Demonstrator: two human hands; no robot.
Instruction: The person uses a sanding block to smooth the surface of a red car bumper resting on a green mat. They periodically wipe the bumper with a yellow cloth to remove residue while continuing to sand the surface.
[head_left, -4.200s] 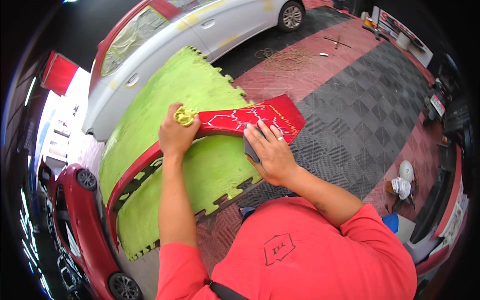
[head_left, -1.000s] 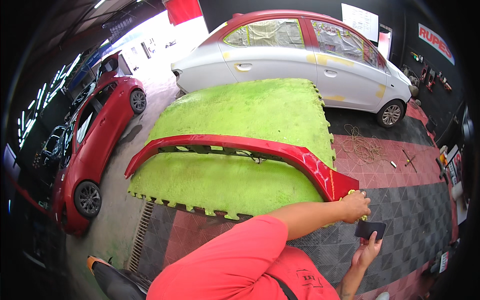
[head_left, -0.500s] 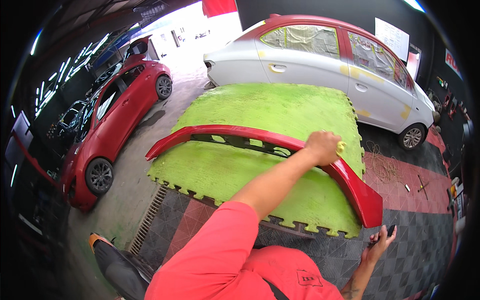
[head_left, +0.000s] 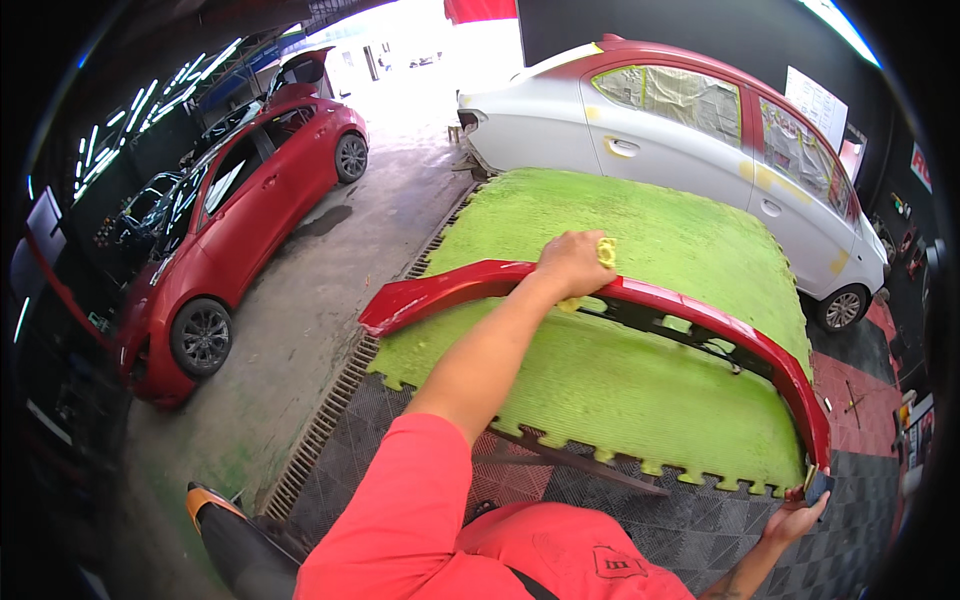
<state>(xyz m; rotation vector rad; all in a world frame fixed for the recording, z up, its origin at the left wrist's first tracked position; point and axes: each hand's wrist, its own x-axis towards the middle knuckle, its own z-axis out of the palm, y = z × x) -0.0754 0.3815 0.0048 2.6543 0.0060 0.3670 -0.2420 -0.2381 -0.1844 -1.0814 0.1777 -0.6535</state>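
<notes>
A long, curved red car panel [head_left: 700, 303] with cut-outs along its inner side lies on a green foam mat [head_left: 620, 390]. My left hand [head_left: 573, 262] is closed around a crumpled yellow cloth [head_left: 607, 252] on top of the panel, left of the cut-outs. Part of the cloth also shows below the hand. Down at the panel's right end, my right hand [head_left: 797, 516] grips a small, flat dark block [head_left: 819, 488] with its fingers partly hidden. Whether the block touches the panel, I cannot tell.
Beyond the mat stands a white and red car [head_left: 690, 140] with its windows masked. To the left is a red car [head_left: 245, 220] with its rear hatch raised. A drain grate [head_left: 330, 430] runs along the mat's left side; tiled flooring [head_left: 860, 540] lies at the right.
My left hand has slid leftward along the panel with the cloth. My right hand has come up closer to the panel's right end. The whole view has shifted.
</notes>
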